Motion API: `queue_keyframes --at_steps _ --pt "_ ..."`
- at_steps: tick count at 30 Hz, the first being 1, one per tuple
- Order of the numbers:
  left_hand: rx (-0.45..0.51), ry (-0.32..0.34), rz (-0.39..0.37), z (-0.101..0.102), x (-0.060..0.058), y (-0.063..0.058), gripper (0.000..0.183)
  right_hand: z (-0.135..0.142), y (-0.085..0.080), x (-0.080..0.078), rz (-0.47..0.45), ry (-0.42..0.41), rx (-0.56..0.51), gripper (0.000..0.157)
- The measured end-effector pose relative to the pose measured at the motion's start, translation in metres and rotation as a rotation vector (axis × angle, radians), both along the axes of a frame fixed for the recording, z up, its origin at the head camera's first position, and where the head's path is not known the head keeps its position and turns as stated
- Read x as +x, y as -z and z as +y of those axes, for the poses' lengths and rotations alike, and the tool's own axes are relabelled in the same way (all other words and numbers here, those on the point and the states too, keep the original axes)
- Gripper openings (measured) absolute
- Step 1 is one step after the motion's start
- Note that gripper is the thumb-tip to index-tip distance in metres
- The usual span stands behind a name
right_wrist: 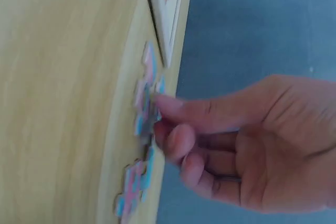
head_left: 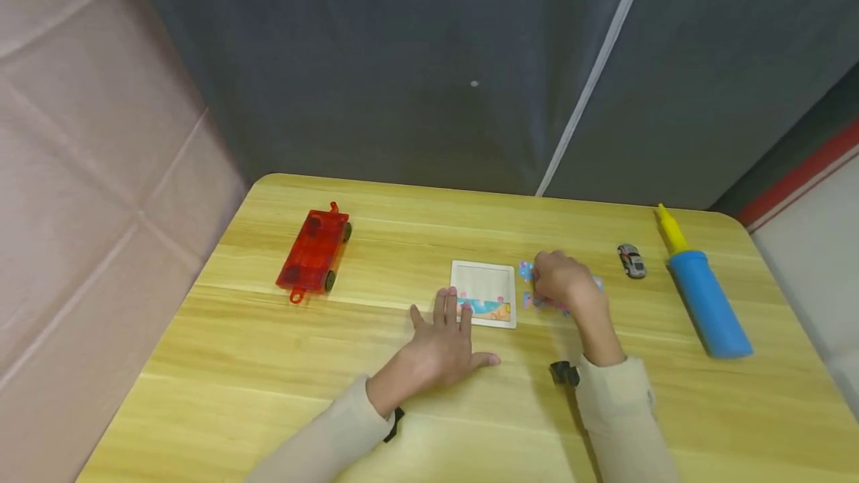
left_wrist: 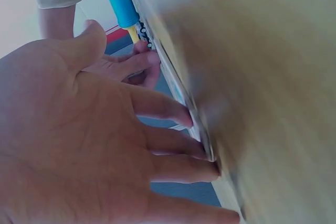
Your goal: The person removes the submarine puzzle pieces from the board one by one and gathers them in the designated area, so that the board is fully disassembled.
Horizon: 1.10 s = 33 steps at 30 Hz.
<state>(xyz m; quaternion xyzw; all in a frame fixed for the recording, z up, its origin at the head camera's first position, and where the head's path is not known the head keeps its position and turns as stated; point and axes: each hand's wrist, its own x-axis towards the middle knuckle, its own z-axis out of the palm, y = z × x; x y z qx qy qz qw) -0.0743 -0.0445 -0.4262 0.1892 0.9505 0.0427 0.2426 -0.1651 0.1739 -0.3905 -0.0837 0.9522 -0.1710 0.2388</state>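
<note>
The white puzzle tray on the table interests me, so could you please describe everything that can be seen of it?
The white puzzle tray is squarish and shallow, with a raised rim. Its pale interior is bare on the far side; along the near side runs a blue-and-orange picture strip, apparently fitted pieces. It lies flat on the wood-look table. The left hand, its grip open, touches the near-left corner and partly covers it. Whether it is wood or card, I cannot tell.

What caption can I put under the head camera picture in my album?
Left hand touching a puzzle board, right hand at loose puzzle pieces, red toy cart at left.
</note>
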Motion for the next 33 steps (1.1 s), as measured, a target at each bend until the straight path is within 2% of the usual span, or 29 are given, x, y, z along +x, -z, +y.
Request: queue_keyframes --at_steps 3,6,10,14,17,20,27,33 --pt "0.034 -0.002 -0.001 -0.003 0.006 -0.014 0.098 -0.004 0.000 0.006 0.083 -0.029 -0.098 0.014" --pt "0.056 0.004 0.006 -0.005 0.009 -0.022 0.097 -0.007 0.003 0.013 0.135 -0.073 -0.218 0.013" --pt "0.130 0.031 -0.004 -0.009 0.007 -0.021 0.095 -0.010 0.011 0.019 0.162 -0.146 -0.301 0.007" --pt "0.239 0.048 -0.065 -0.012 0.005 -0.010 0.093 -0.011 0.017 0.021 0.166 -0.204 -0.313 0.007" --pt "0.262 0.051 -0.086 -0.011 0.005 -0.001 0.092 -0.012 0.018 0.022 0.142 -0.195 -0.311 0.008" --pt "0.230 0.045 -0.075 -0.009 0.005 -0.001 0.090 -0.015 0.019 0.022 0.126 -0.176 -0.300 0.007" --pt "0.234 0.051 -0.089 -0.011 0.001 0.013 0.094 -0.018 0.018 0.022 0.129 -0.191 -0.280 0.005" --pt "0.221 0.059 -0.097 -0.009 0.003 0.002 0.096 -0.020 0.019 0.021 0.140 -0.204 -0.272 0.006"
